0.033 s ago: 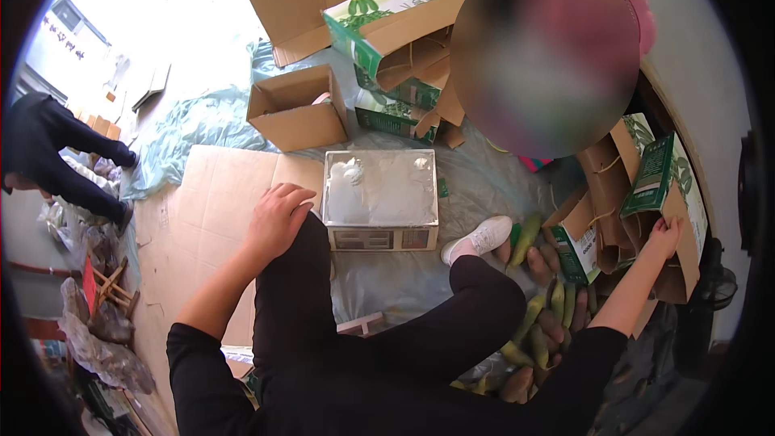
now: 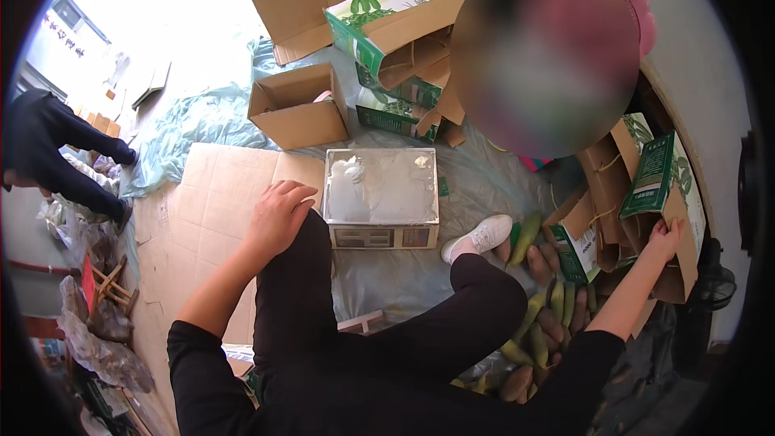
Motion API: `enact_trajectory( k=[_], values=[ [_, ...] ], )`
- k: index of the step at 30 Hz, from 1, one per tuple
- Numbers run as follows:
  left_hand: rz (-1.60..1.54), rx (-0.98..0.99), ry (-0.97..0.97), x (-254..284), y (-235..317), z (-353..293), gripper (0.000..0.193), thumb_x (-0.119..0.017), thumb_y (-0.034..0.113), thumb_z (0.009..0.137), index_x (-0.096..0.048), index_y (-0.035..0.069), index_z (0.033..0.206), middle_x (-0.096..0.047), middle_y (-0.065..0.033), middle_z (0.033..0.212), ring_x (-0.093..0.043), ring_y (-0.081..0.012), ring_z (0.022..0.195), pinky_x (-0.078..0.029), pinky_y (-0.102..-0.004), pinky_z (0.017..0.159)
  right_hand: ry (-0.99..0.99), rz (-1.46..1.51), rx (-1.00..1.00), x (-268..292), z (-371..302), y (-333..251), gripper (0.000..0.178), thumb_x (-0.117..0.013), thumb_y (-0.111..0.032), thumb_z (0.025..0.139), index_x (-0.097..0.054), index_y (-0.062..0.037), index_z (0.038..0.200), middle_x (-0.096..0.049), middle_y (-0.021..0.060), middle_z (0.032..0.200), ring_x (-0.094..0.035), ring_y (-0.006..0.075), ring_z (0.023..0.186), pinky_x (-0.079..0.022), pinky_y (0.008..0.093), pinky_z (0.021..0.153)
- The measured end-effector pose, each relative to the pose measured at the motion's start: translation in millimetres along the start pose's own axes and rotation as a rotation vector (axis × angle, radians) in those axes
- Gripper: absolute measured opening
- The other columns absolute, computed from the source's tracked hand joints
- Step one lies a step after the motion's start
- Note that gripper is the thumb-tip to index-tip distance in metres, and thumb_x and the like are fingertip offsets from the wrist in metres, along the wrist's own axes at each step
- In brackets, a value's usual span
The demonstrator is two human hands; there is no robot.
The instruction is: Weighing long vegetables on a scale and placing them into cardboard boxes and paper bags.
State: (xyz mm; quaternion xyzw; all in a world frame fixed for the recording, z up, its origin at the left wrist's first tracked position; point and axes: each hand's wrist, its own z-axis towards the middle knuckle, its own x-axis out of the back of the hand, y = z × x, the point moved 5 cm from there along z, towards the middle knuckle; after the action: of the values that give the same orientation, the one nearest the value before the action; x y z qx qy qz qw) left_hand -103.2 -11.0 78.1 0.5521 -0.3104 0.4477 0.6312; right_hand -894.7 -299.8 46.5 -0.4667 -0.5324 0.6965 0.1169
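Observation:
My left hand [image 2: 281,211] lies on my bent left knee, fingers stretched out, holding nothing. Close to its right is a weighing scale [image 2: 381,186] with a flat, white-smeared metal top. Far to the right, the fingers of my right hand [image 2: 665,239] pinch the cardboard flap of a green and white carton [image 2: 648,180]. That carton's top is open and it leans among other cartons. Left of it, a smaller green and white carton [image 2: 575,252] stands by a pile of long green and reddish-brown root vegetables [image 2: 551,324].
An open brown box [image 2: 300,123] and green and white cartons [image 2: 391,16] stand beyond the scale. Flattened cardboard [image 2: 218,186] and plastic sheeting [image 2: 363,282] cover the floor. A person in dark clothes [image 2: 60,145] bends at the left. A blurred patch hides the upper right.

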Motion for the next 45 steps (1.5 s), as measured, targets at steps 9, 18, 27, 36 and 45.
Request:
enact_trajectory(
  k=[9,18,27,36,45],
  values=[
    [-0.031,-0.060,0.084,9.4,-11.2,-16.9,0.016,-0.057,0.008,0.079,-0.062,0.004,0.094,-0.060,-0.0112,0.090,-0.056,-0.0296,0.087,-0.044,-0.0383,0.078,-0.355,0.084,-0.107,-31.4,-169.9,-64.5,0.039,-0.061,-0.006,0.084,-0.049,-0.0142,0.120,-0.057,0.0061,0.106,-0.054,0.0188,0.091,-0.045,0.0321,0.074],
    [-0.065,-0.083,0.139,19.4,-17.5,-31.2,0.015,-0.057,0.008,0.080,-0.062,0.004,0.094,-0.060,-0.0107,0.090,-0.056,-0.0291,0.087,-0.045,-0.0373,0.076,-0.663,-0.315,0.094,-98.3,-373.8,-82.8,0.022,-0.057,-0.001,0.085,-0.058,-0.0041,0.107,-0.059,0.0065,0.106,-0.055,0.0148,0.099,-0.043,0.0282,0.084],
    [-0.088,-0.050,0.194,25.0,-27.8,-44.2,0.013,-0.058,0.009,0.080,-0.063,0.006,0.091,-0.060,-0.0086,0.088,-0.056,-0.0279,0.086,-0.044,-0.0376,0.077,-1.187,-0.668,0.503,-187.3,-480.1,-39.0,0.020,-0.054,0.009,0.079,-0.068,-0.0012,0.089,-0.060,0.0051,0.084,-0.057,0.0117,0.084,-0.042,0.0209,0.074],
    [-0.067,-0.068,0.197,22.5,-24.7,-40.9,0.013,-0.057,0.009,0.081,-0.063,0.006,0.092,-0.061,-0.0083,0.090,-0.057,-0.0276,0.087,-0.044,-0.0369,0.077,-1.775,-0.791,0.885,-211.4,-550.4,102.1,0.022,-0.053,0.007,0.065,-0.065,-0.0074,0.076,-0.060,0.0064,0.084,-0.058,0.0267,0.082,-0.046,0.0366,0.070],
    [-0.091,-0.065,0.191,21.1,-19.3,-38.3,0.011,-0.058,0.007,0.081,-0.063,0.005,0.090,-0.061,-0.0086,0.088,-0.058,-0.0272,0.085,-0.045,-0.0361,0.075,-1.943,-1.249,0.810,-183.2,-552.2,182.3,0.015,-0.059,-0.003,0.067,-0.065,-0.0166,0.070,-0.057,0.0004,0.081,-0.055,0.0203,0.088,-0.042,0.0358,0.072]
  ],
)
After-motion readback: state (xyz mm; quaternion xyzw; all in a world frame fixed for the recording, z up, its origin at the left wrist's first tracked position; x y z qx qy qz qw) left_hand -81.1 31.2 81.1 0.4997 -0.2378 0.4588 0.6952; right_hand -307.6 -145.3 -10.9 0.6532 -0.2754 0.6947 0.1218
